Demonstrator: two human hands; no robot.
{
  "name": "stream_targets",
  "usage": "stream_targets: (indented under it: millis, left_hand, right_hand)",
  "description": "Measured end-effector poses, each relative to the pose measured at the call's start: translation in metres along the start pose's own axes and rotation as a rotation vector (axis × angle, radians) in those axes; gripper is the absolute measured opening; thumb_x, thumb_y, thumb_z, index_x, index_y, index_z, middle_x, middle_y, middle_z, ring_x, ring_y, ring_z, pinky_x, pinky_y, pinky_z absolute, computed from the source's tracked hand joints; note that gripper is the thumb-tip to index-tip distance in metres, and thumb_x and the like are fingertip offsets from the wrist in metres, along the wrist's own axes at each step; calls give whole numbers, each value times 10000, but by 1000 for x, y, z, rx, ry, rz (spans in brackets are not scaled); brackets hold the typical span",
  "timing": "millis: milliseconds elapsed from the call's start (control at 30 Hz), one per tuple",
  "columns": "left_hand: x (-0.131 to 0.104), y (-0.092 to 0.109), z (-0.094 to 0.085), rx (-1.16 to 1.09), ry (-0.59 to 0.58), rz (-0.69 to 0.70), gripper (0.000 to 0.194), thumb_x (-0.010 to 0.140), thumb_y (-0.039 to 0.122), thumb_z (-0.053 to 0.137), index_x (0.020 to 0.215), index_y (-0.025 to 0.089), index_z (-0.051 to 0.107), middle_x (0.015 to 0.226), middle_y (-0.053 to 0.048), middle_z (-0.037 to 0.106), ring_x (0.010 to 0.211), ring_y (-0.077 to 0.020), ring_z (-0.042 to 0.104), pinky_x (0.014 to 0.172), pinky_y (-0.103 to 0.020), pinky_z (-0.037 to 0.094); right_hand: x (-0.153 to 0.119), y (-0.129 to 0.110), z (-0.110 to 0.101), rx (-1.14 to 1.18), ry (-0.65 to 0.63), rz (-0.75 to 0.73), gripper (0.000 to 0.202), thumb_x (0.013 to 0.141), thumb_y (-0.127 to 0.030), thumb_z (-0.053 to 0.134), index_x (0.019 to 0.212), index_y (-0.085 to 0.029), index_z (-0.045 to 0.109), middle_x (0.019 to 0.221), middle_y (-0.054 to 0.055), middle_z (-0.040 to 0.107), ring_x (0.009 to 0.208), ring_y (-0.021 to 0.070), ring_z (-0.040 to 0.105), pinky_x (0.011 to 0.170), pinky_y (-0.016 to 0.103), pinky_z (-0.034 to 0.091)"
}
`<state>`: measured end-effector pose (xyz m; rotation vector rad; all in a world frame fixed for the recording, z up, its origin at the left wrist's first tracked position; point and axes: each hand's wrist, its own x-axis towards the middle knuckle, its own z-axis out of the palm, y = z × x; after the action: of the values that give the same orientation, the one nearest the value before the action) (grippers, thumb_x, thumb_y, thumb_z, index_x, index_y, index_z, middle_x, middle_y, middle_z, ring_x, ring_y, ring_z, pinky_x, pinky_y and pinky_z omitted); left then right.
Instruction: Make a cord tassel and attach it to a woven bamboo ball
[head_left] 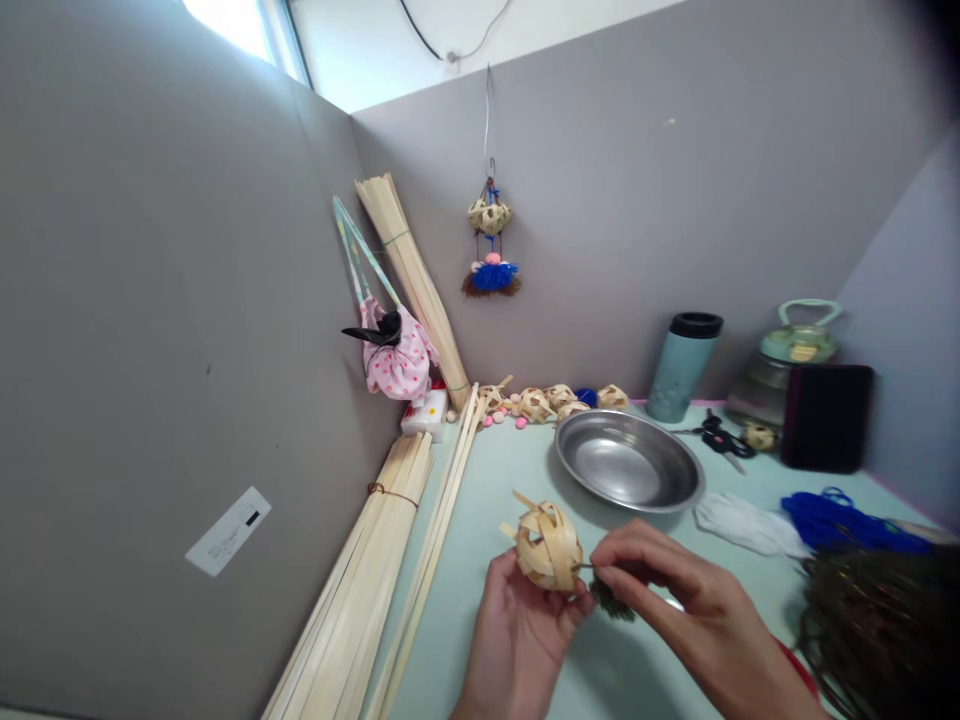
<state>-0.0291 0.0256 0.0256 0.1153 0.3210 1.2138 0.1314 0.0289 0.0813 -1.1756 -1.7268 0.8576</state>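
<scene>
Pale-green bench [491,480] | steel bowl [626,460], 1 o'clock from woven ball [550,548] | right hand [694,590], ball's 4 o'clock, pinching thin dark piece [584,567], axis roughly 3-to-9, nearest ball's 4-o'clock side | left hand [521,640] cradling ball from 6 o'clock

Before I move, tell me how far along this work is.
Apparently done: the hanging ornament and the woven balls at the back. In hand: a ball in the left hand, the right hand pinching something thin at its side. Probably left: its strip ends, which stick out.
</scene>
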Motion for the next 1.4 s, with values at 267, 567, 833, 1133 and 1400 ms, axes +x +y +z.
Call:
stream_targets:
  millis: [267,567,833,1133,1400]
  left_hand:
    - [-2,-1,5,16,-21,9,274,937,285,564,1070,100,715,1056,-125,721,872,-177,668,863,-325,529]
    - [-6,0,5,62,-20,35,284,901,282,623,1077,84,727,1076,-153,725,931,-222,687,910,-358,523]
    - [3,-3,-8,73,-94,-17,306,877,316,690,1116,133,742,1210,-156,710,1036,-226,684,954,-344,509]
    - [1,1,-5,104,-66,22,395,864,375,703,1180,139,718,1190,-154,719,1016,-251,698,899,-356,544]
    - [2,-3,-8,85,-33,46,360,871,362,694,1136,120,719,1146,-150,730,946,-207,710,732,-249,566]
  right_hand:
    - [-1,-12,0,-11,13,-31,228,890,-428,656,788,-242,740,817,47,709,786,218,677,703,276,543]
    - [1,-2,0,2,45,50,281,882,-469,658,786,-214,723,766,38,668,673,184,624,616,261,511]
    - [0,-6,1,20,63,26,204,875,-431,666,814,-253,745,822,34,723,772,211,698,690,249,561]
    - [-4,-8,6,60,30,58,250,881,-444,650,978,-269,800,953,64,763,868,243,728,698,252,593]
    - [-3,-3,6,86,-34,147,277,876,-472,647,1008,-266,778,1005,49,756,958,239,723,827,262,569]
